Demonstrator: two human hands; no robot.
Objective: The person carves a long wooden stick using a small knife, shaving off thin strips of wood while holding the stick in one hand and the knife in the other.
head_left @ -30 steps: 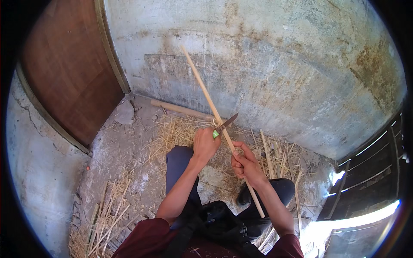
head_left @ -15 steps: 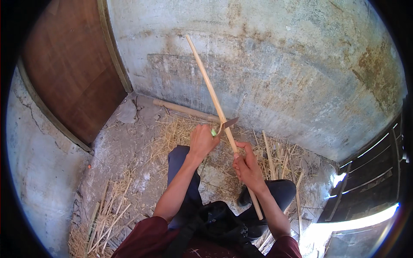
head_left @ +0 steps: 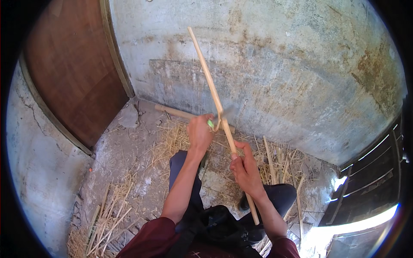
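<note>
A long pale wooden stick (head_left: 207, 74), likely bamboo, slants from upper left down past my right knee. My right hand (head_left: 247, 175) is closed around its lower part, with the index finger and thumb along it. My left hand (head_left: 200, 134) grips a knife by its light green handle (head_left: 210, 123). Blurred by motion, the knife's dark blade (head_left: 230, 113) crosses the stick near mid-length. A thin curled shaving (head_left: 217, 126) hangs where blade and stick meet. Part of the knife handle is hidden inside my left fist.
A thicker round pole (head_left: 174, 111) lies along the wall's foot. Straw-like shavings (head_left: 172, 139) cover the floor ahead, with split strips (head_left: 270, 160) at right and more strips (head_left: 109, 219) at lower left. A stained wall (head_left: 275, 81) stands close ahead; a brown door (head_left: 77, 73) is at left.
My left hand and the knife have shifted slightly up and left along the stick, and the blade is now blurred. The stick's far tip sits a little higher. My right hand keeps its grip.
</note>
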